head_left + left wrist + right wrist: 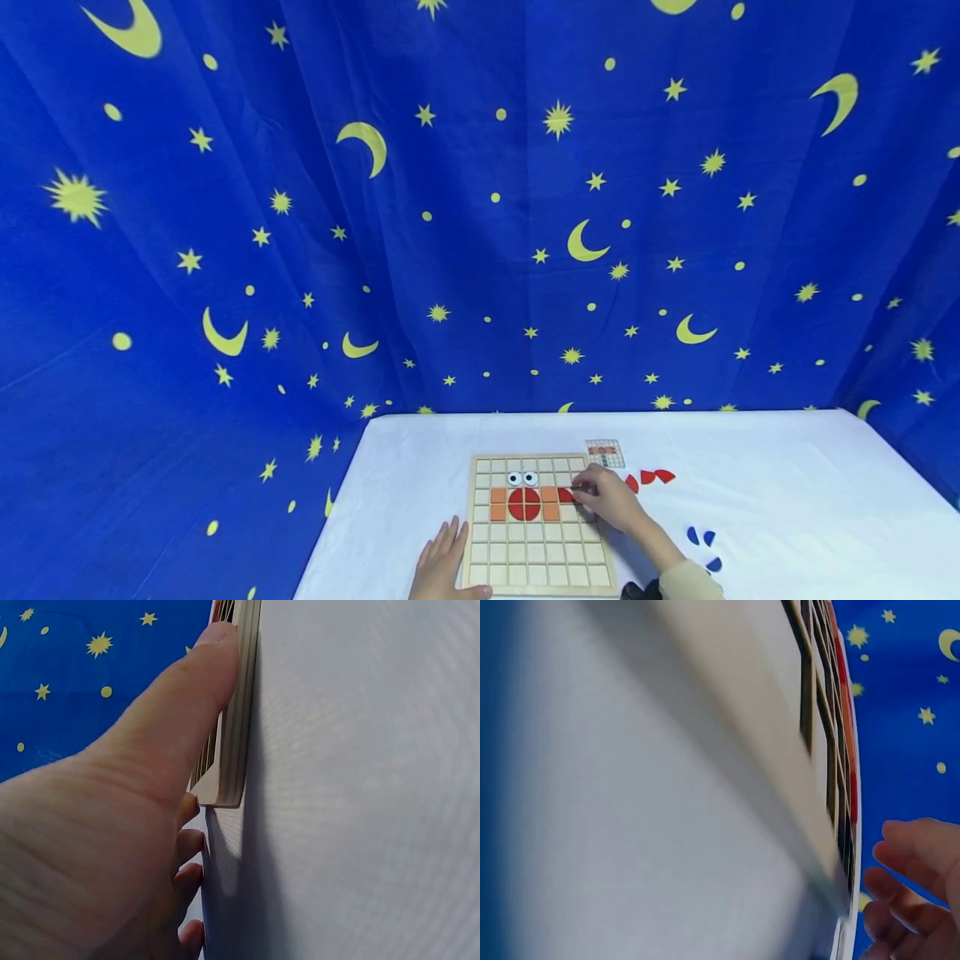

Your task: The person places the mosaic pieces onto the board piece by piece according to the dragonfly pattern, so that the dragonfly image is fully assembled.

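Note:
A wooden grid board [537, 531] lies on the white table. On it, red quarter pieces [517, 505] form a circle, flanked by orange squares [498, 495]; two googly eyes [522, 478] sit above. My left hand [441, 565] rests at the board's lower left corner with straight fingers, its thumb [214, 656] against the edge. Over the board's right side, my right hand [603, 497] has its fingertips beside another red piece [565, 496]. A dark sliver shows at those fingertips; whether they pinch anything is unclear. In the right wrist view the fingers [915, 851] are loosely bent.
A small pattern card [604, 452] lies at the board's far right corner. Beyond my right hand are loose red pieces [664, 477]. Loose blue pieces [714, 564] lie nearer on the right. A black object [641, 590] shows by the right forearm. A blue star-patterned curtain [480, 275] stands behind.

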Motion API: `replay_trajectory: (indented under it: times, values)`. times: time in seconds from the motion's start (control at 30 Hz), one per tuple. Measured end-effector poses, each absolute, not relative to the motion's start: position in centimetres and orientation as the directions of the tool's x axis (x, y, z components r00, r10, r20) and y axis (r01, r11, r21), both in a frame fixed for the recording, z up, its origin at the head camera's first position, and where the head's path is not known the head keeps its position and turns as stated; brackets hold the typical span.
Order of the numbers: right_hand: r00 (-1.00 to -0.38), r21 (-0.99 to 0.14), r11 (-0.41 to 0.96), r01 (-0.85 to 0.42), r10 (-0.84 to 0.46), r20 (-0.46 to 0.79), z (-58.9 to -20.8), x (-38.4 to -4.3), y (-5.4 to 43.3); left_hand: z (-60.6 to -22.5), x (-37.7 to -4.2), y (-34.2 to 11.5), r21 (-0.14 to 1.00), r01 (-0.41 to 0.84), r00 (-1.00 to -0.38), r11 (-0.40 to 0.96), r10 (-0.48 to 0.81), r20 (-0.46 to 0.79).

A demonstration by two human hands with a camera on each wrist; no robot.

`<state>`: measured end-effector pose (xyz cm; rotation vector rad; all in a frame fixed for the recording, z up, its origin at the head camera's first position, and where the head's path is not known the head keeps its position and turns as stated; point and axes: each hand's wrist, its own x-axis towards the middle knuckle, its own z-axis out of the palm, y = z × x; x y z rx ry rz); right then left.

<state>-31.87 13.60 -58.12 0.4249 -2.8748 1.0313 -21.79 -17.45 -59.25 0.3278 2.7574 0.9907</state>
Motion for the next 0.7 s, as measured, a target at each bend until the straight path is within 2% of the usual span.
replay_trajectory:
  times: [0.17, 0.33, 0.7]
  values:
    - [-0.983, -0.621, 0.764, -0.173, -0.092, 0.161, -58.0, -31.3, 15.8, -59.4, -21.7, -17.3, 0.622, 0.16, -0.96, 0.766, 0.267, -0.082]
    - [-0.986, -0.599, 0.794, -0.103, -0.001, 0.168, -57.9, -31.1, 18.2, -59.7, -21.8, -17.4, 0.622, 0.167, -0.96, 0.765, 0.271, -0.076]
    - [-0.988, -0.547, 0.837, -0.01, 0.077, 0.135, -58.5, -31.4, 20.3, -59.7, -21.8, -17.4, 0.607, 0.179, -0.96, 0.775, 0.272, -0.064]
